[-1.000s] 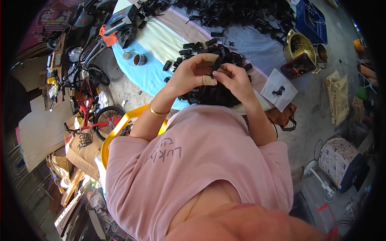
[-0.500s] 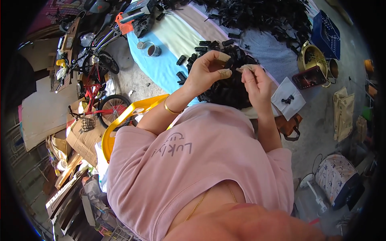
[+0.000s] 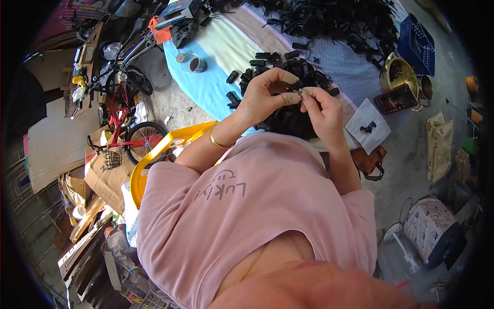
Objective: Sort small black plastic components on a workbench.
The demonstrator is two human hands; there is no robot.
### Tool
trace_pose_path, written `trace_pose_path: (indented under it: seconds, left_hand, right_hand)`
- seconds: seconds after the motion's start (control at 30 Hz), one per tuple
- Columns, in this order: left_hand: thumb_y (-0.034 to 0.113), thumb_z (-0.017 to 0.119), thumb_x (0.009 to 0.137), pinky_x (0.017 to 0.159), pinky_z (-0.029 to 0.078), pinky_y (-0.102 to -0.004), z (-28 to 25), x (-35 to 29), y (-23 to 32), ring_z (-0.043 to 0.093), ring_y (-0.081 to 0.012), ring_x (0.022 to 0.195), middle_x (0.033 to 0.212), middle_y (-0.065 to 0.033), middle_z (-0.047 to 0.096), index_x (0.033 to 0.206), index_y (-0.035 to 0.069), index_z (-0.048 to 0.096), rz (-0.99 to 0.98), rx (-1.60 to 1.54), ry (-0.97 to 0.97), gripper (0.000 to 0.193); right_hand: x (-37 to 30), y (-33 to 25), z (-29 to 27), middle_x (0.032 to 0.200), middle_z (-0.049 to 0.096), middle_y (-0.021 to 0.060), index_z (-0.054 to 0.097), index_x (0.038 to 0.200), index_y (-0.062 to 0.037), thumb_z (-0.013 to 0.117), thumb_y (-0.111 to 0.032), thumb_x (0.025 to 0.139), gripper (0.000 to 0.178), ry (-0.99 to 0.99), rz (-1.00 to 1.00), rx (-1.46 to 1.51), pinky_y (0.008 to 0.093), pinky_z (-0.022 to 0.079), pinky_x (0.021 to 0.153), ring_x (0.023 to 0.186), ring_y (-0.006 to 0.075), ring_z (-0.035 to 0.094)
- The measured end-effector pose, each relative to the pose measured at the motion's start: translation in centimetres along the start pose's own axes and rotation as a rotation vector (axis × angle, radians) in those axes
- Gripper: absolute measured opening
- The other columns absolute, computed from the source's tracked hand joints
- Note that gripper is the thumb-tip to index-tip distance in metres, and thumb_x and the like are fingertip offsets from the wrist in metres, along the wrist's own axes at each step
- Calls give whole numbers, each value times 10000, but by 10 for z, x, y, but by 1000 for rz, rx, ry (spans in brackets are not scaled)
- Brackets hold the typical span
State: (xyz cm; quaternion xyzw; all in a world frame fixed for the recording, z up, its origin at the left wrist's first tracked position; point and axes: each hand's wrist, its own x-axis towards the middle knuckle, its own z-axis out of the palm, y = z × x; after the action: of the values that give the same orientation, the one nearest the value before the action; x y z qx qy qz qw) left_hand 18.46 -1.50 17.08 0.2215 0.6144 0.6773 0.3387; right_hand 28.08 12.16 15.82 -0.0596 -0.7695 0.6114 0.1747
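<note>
My left hand [image 3: 263, 98], with tan tape on its thumb and forefinger, is curled over a heap of small black pieces [image 3: 286, 122] in front of me. The fingers of my right hand [image 3: 325, 110] are pinched together, and their tips meet the left thumb tip. Whatever lies between the fingers is too small and dark against the heap to make out. Several black blocks [image 3: 232, 77] lie loose to the left of the heap. A white paper [image 3: 378, 135] with a few small black bits [image 3: 368, 127] is at the right.
Striped cloth [image 3: 226, 44] spreads beneath the heap, with a larger black pile [image 3: 339, 23] at the back. A cup [image 3: 197, 65] stands left. Rightward are a phone [image 3: 395, 100], a brass pot [image 3: 391, 77] and a blue basket [image 3: 417, 46]. A yellow chair [image 3: 138, 180] is beside my left arm.
My right hand has moved left and slightly down, so its fingertips now meet the left thumb. The left hand has shifted only a little.
</note>
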Motion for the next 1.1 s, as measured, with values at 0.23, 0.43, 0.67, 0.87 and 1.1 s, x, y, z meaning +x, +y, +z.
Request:
trace_pose_path:
  seconds: [0.23,0.43,0.67,0.87,1.1]
  left_hand:
    - [29,673,731,692,460,-215,5,-4,6,573,-83,765,847,-27,601,935,-11,561,52,86,35,235]
    - [34,671,732,671,460,-221,9,-8,6,568,-90,737,825,-38,603,907,-15,583,91,109,117,202]
    - [12,692,678,615,462,-258,9,-5,7,578,-161,699,780,-73,589,823,-1,611,436,604,163,167]
    - [-17,642,743,715,486,-254,0,-7,-13,591,-148,802,884,-81,597,1009,-16,521,175,201,101,293]
    - [94,420,909,817,488,-332,-15,1,3,579,-253,967,1049,-168,551,1205,22,367,-277,-608,-27,309]
  right_hand:
    - [-5,-7,4,613,519,-30,578,868,-7,491,-119,893,145,-8,174,137,153,266,409,464,-6,371]
    - [-7,-10,9,610,521,-28,576,882,-6,483,-123,896,150,35,91,69,156,255,392,448,-5,363]
    - [-5,0,9,594,497,-24,578,878,-19,455,-156,910,187,-78,407,352,160,253,379,440,-1,362]
    - [-7,8,16,626,493,-39,581,874,-25,500,-167,889,164,-46,337,294,155,295,439,508,5,387]
    - [-5,-5,-6,704,545,-11,595,836,-7,661,-54,751,117,43,-28,23,160,321,487,568,22,425]
